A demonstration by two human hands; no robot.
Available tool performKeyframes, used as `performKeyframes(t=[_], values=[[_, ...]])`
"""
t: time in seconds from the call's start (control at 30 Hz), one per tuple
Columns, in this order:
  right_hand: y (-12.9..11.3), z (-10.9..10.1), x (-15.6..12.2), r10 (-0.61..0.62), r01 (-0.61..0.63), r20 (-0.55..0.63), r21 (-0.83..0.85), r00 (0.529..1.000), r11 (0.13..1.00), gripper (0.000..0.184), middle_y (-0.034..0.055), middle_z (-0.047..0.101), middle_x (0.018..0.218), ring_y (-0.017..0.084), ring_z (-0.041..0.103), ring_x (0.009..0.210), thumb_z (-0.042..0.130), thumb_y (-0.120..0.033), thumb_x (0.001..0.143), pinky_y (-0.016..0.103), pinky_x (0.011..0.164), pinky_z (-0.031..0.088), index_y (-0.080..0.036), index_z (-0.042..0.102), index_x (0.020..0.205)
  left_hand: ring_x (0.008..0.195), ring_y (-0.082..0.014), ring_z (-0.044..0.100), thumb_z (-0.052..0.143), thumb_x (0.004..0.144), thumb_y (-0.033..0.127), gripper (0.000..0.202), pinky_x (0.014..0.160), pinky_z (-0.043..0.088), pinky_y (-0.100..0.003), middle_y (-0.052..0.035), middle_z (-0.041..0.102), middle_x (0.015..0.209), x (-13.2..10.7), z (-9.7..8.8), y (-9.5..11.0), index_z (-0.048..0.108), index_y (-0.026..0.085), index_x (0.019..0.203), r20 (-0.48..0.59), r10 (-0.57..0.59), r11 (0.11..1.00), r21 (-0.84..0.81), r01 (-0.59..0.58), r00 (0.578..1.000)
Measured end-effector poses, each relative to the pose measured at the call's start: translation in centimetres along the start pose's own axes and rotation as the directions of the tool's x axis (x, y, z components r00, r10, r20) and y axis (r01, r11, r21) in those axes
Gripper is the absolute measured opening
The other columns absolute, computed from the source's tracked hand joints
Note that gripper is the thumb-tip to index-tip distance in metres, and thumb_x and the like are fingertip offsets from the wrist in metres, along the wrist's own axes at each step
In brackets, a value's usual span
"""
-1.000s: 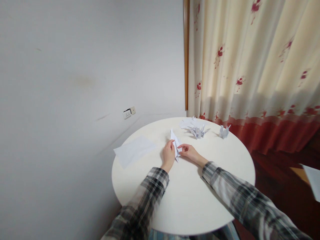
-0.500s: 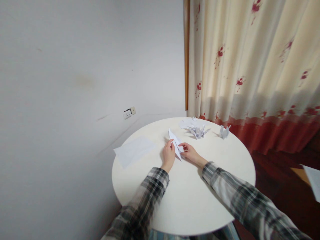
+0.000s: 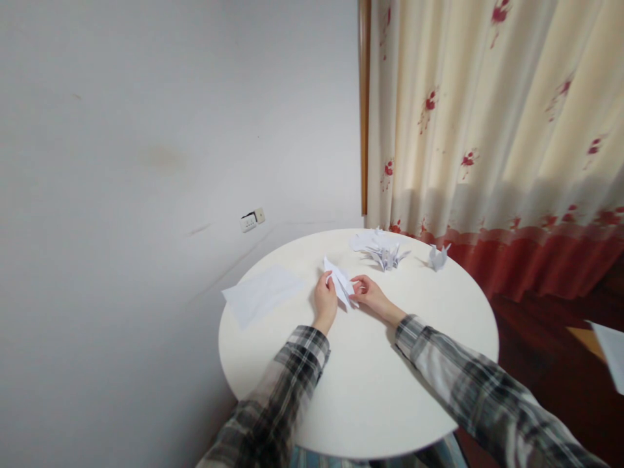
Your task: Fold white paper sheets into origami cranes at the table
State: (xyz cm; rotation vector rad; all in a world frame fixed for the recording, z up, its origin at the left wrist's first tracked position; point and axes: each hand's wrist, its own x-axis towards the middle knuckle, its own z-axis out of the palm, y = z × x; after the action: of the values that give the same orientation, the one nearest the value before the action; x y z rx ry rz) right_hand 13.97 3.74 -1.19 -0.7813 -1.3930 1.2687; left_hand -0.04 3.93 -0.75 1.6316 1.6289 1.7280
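A folded piece of white paper (image 3: 340, 281) with pointed ends is held between my two hands, over the middle of the round white table (image 3: 370, 383). My left hand (image 3: 325, 300) is closed on its left side, thumb on the near face. My right hand (image 3: 369, 294) pinches its right edge between thumb and fingertips. Folds show as long slanted flaps; the parts under my fingers are hidden.
Flat white paper (image 3: 260, 294) lies at the table's left, one corner past the edge. Several folded paper cranes (image 3: 387, 257) cluster at the back, near more paper (image 3: 358, 242). Another folded paper figure (image 3: 437, 258) stands at the back right. A wall (image 3: 146, 260) borders the left.
The folded paper has shifted slightly left and its flaps now look more spread. My left hand has moved a little left with it; my right hand has barely moved.
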Motion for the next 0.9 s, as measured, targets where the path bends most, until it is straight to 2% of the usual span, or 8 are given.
performKeyframes(t=[0.17,0.27,0.37,0.47,0.6,0.73,0.83,0.9], values=[[0.0,0.1,0.0,0.022,-0.022,0.031,0.018,0.999,1.000,0.043,-0.0100,0.049,0.054,0.006,0.042,0.042,0.072,-0.022,0.051,0.020,0.044,0.033,-0.020,0.048,0.086,0.097,-0.0184,0.057,0.043,0.082,0.020,0.025,0.087,0.041,-0.030,-0.0095,0.063,0.106,0.1,0.0,0.2,0.059,0.016,0.101,0.012,-0.032,0.999,-0.016,0.033,0.999],[-0.3,0.0,-0.1,0.016,-0.017,0.022,0.031,1.000,0.999,0.035,-0.0086,0.049,0.051,0.007,0.043,0.043,0.068,-0.030,0.058,0.021,0.044,0.032,-0.019,0.049,0.085,0.095,-0.0174,0.058,0.045,0.081,0.020,0.024,0.084,0.042,-0.028,-0.0084,0.064,0.105,0.1,0.0,0.4,0.059,0.017,0.100,0.023,-0.051,0.997,-0.050,0.052,0.998],[-0.3,-0.3,0.0,0.007,-0.006,-0.056,0.022,0.998,1.000,0.028,-0.0044,0.053,0.057,0.010,0.048,0.051,0.061,-0.036,0.064,0.022,0.047,0.035,-0.020,0.051,0.084,0.093,-0.0164,0.058,0.045,0.081,0.021,0.024,0.082,0.042,-0.027,-0.0073,0.065,0.103,0.0,-0.1,0.6,0.060,0.017,0.099,0.030,-0.049,0.995,-0.080,0.051,0.998],[0.1,-0.7,0.4,-0.031,0.032,-0.156,-0.002,0.987,1.000,0.025,-0.0001,0.058,0.071,0.013,0.053,0.063,0.060,-0.034,0.063,0.025,0.054,0.040,-0.021,0.054,0.084,0.087,-0.0156,0.059,0.045,0.080,0.022,0.023,0.079,0.043,-0.026,-0.0062,0.066,0.098,0.0,0.0,0.5,0.062,0.017,0.096,0.057,-0.056,0.992,-0.108,0.062,0.997],[0.7,-1.3,0.8,-0.181,0.161,-0.198,-0.112,0.963,0.980,0.017,0.0039,0.060,0.091,0.019,0.054,0.088,0.058,-0.026,0.063,0.033,0.076,0.043,-0.022,0.059,0.080,0.075,-0.0153,0.059,0.049,0.077,0.025,0.021,0.072,0.044,-0.026,-0.0052,0.067,0.086,0.1,0.3,0.2,0.064,0.016,0.089,0.142,-0.093,0.983,-0.144,0.114,0.986],[0.8,-1.6,0.8,-0.261,0.222,-0.165,-0.226,0.951,0.949,0.012,0.0052,0.054,0.117,0.022,0.044,0.113,0.053,-0.021,0.063,0.038,0.094,0.034,-0.022,0.062,0.070,0.073,-0.0159,0.060,0.055,0.072,0.023,0.015,0.070,0.045,-0.027,-0.0055,0.067,0.080,0.0,0.9,0.0,0.066,0.015,0.078,0.244,-0.131,0.949,-0.248,0.192,0.961],[0.5,-1.6,0.6,-0.278,0.232,-0.139,-0.276,0.950,0.933,0.012,0.0047,0.053,0.121,0.022,0.043,0.115,0.050,-0.018,0.064,0.039,0.100,0.027,-0.021,0.062,0.062,0.073,-0.0170,0.061,0.060,0.068,0.024,0.014,0.070,0.046,-0.028,-0.0061,0.069,0.080,-0.2,1.1,0.1,0.067,0.015,0.077,0.384,-0.164,0.898,-0.324,0.299,0.909],[0.3,-1.5,0.5,-0.273,0.233,-0.117,-0.277,0.955,0.932,0.015,0.0049,0.057,0.116,0.022,0.047,0.111,0.048,-0.018,0.065,0.037,0.099,0.028,-0.020,0.061,0.057,0.072,-0.0169,0.061,0.062,0.067,0.027,0.017,0.069,0.047,-0.028,-0.0057,0.069,0.080,-0.3,1.1,0.0,0.068,0.016,0.077,0.438,-0.173,0.871,-0.350,0.345,0.882]])
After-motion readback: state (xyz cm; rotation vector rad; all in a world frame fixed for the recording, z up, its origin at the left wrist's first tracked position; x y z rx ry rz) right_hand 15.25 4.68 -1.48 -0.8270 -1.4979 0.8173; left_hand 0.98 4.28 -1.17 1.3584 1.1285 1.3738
